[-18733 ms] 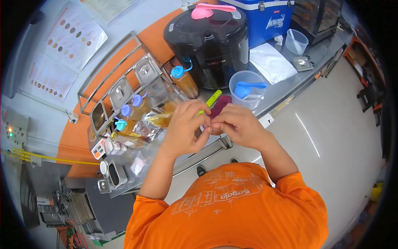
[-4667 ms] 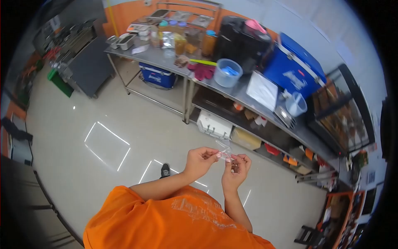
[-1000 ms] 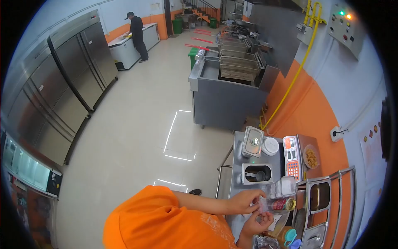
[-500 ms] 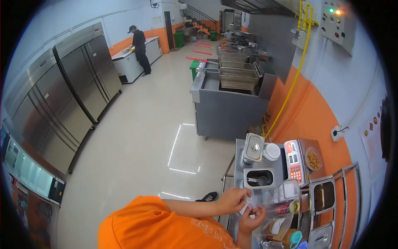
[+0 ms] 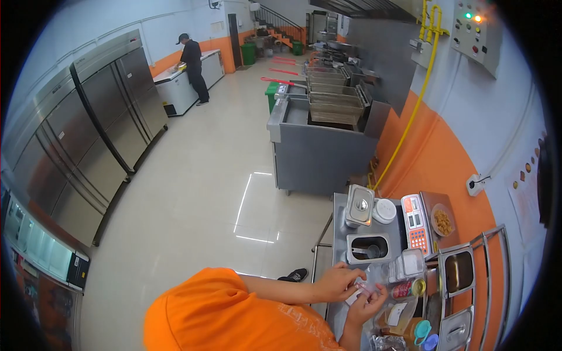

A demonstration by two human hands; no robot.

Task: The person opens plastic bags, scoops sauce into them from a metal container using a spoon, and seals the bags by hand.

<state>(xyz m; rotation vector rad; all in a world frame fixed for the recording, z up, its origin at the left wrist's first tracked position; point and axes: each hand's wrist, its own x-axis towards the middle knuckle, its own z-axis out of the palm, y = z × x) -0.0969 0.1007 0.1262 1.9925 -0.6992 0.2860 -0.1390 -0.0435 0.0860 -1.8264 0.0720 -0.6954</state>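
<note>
Fingertips nearly closed, our left hand [image 5: 335, 284] pinches a small clear plastic bag [image 5: 364, 287] with our right hand [image 5: 369, 303] at the steel table [image 5: 341, 225]; we judge it light, limp and slippery, best held by opposite edges.

Steel table [image 5: 341, 226] with scale [image 5: 417, 224], lidded steel container [image 5: 359, 206], open steel container [image 5: 368, 248].

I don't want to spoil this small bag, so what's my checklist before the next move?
1. Left hand grips the small clear bag: ok.
2. Right hand grips it too: ok.
3. Bag mouth open: cannot tell.
4. Scoop in the uncovered metal pan: ok.
5. Scale free, if you need it: not ok, a dish of food pieces sits on it.
6. Scale reading: cannot tell.
</note>
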